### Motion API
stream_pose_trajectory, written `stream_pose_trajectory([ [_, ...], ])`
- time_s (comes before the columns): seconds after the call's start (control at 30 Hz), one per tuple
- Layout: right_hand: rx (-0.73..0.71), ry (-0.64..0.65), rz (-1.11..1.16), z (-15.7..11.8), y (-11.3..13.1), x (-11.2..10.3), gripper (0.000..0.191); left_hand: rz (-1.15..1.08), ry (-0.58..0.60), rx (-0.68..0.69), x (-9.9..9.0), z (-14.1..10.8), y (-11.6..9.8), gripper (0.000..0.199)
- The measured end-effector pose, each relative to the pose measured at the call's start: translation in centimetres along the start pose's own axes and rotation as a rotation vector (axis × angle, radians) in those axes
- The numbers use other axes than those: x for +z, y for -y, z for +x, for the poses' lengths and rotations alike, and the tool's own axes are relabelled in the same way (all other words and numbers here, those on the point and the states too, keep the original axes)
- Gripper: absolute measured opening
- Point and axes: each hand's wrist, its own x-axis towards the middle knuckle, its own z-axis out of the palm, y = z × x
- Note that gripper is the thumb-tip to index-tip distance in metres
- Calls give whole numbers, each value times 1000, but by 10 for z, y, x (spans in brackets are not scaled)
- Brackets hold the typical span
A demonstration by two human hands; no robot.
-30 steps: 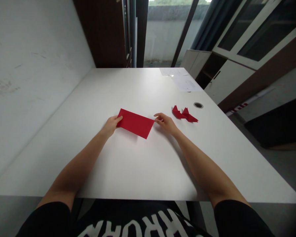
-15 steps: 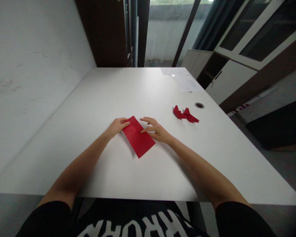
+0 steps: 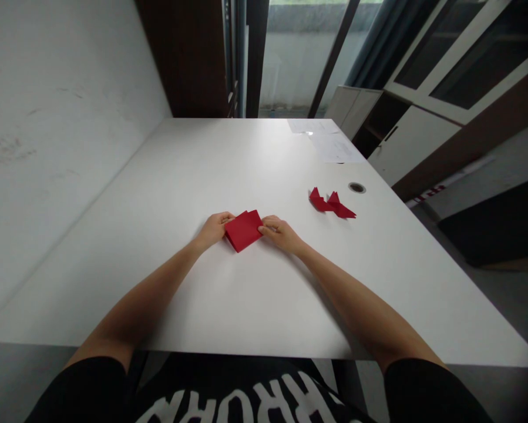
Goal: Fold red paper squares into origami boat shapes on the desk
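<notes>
The bare left forearm (image 3: 144, 301) and right forearm (image 3: 349, 295) reach forward from the near side, angling inward. The left hand (image 3: 211, 230) and right hand (image 3: 281, 234) sit close together near the middle, palms down and wrists low. The left hand's fingers (image 3: 222, 220) point right, and the right hand's fingers (image 3: 269, 223) curl left.

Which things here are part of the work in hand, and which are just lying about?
In use:
- folded red paper
- left hand, holding its near edge
- right hand, holding its other edge

Lying about:
- red paper figure, untouched
- white sheets at the far end of the desk
- round desk grommet
</notes>
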Motion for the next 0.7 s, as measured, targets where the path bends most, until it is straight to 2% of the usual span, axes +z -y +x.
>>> stream_pose_trajectory([
  [0.13, 16, -67, 27, 1, 3, 5, 42, -16, 10, -1, 4, -2, -7, 28],
  [0.23, 114, -133, 52, -1, 6, 6, 42, -29, -4, 4, 7, -4, -12, 26],
  [0.37, 246, -109, 107, -2, 4, 7, 45, -37, -9, -4, 12, -8, -17, 25],
  [0.7, 230, -252, 184, -2, 8, 8, 39, 143, -26, 82, 17, -17, -25, 32],
])
